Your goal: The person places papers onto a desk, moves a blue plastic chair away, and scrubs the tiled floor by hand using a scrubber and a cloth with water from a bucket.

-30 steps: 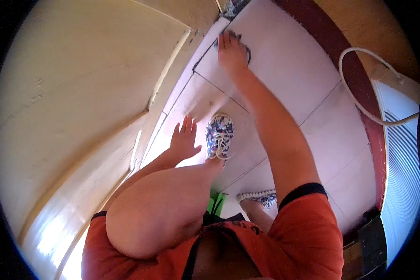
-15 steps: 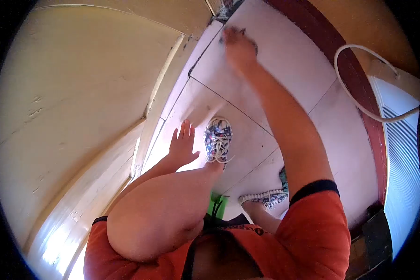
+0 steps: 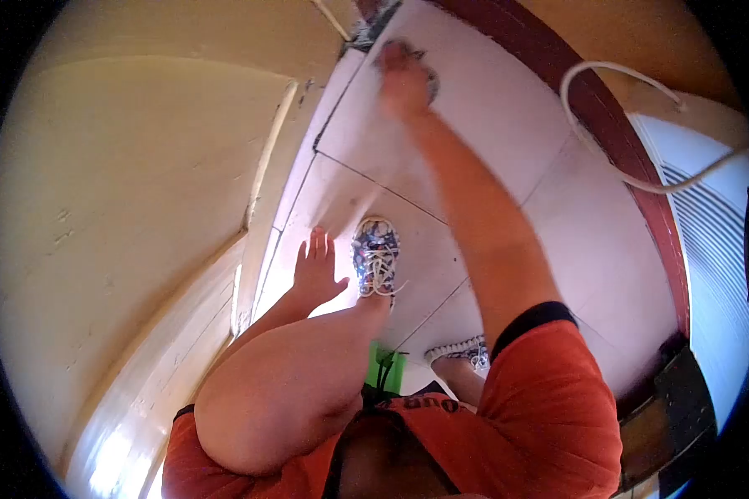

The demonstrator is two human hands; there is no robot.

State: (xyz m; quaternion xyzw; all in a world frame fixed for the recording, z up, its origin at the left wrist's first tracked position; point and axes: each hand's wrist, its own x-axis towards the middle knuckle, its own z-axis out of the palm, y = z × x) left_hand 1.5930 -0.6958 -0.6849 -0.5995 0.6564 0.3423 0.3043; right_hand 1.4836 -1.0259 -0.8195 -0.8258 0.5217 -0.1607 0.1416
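My right hand [image 3: 404, 83] reaches far forward over the pale floor tiles [image 3: 491, 108], pressed down on a dark grey, rag-like thing [image 3: 433, 83]. Only the edges of that thing show around the fingers, and blur hides its exact kind. My left hand [image 3: 315, 270] is held out flat beside my patterned lace-up shoe [image 3: 376, 258], fingers apart and nothing in them. Whether its palm touches the floor, I cannot tell.
A yellowish wooden door or panel [image 3: 141, 166] runs along the left. At the right, a dark red border [image 3: 595, 100] edges the tiles, with a white cable [image 3: 570, 91] looping over it. Something green [image 3: 398, 370] lies below me, near my other shoe [image 3: 458, 353].
My right hand has shifted slightly farther forward over the tiles with the dark grey thing under it. My left hand stays by the shoe. The whole view has turned a little.
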